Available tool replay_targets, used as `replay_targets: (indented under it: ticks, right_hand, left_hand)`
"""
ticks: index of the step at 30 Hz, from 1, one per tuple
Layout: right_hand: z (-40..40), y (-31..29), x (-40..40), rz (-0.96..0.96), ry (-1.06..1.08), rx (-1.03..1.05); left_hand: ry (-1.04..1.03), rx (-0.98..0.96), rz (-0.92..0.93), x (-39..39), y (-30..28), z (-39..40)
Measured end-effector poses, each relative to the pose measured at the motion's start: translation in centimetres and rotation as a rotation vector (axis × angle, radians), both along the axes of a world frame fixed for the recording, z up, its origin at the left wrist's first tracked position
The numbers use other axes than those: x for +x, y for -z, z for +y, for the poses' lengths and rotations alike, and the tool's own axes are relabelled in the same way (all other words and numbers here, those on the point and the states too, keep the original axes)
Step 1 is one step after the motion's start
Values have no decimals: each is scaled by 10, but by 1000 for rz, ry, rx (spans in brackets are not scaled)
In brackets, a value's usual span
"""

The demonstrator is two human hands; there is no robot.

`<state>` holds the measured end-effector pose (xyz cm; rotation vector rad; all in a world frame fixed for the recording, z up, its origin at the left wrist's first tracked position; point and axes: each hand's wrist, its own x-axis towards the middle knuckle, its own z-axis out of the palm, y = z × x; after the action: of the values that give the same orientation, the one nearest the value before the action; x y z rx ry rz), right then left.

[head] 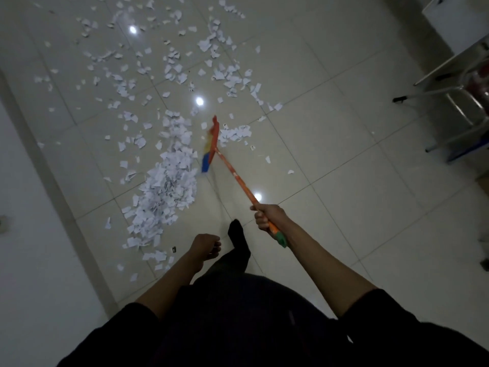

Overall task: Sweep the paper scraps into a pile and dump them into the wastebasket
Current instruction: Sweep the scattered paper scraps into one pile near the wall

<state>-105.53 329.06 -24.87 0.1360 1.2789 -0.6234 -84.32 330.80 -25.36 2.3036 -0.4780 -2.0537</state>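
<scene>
Pale glossy floor tiles [330, 133] fill the head view, dimly lit, with ceiling lamps mirrored as bright spots. Torn white paper scraps [148, 75] lie scattered across the far and left tiles, and a dense white heap of gathered scraps [166, 189] stretches in a band near a light-coloured wall [23, 207] on the left. A smaller cluster of scraps [235, 133] sits just right of the broom head.

An orange-handled broom with red, yellow and blue bristles [210, 147] stands between the heap and that cluster, its bristle edge touching the heap's right side. Its handle runs down and right to the right hand [266, 217], whose fingers are wrapped tight around the shaft just above a green end cap. The left hand [205, 246] hangs free nearer the body, fingers loosely curled around nothing. A foot in a black sock [238, 237] steps between the two hands.

Metal chair legs [449, 102] show at the right edge. No wastebasket is in view.

Judging by the layout, gathering is partly done: the heap lies left of the bristles, its long axis roughly parallel to the broom head, so the stray cluster on the right calls for a leftward stroke by the right hand.
</scene>
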Motion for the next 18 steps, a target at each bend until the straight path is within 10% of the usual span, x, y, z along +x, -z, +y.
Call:
replay_targets:
  ticks: [18]
  right_hand:
    - [-5, -14, -153, 595, -84, 191]
  left_hand:
    - [-19, 79, 82, -60, -11, -75]
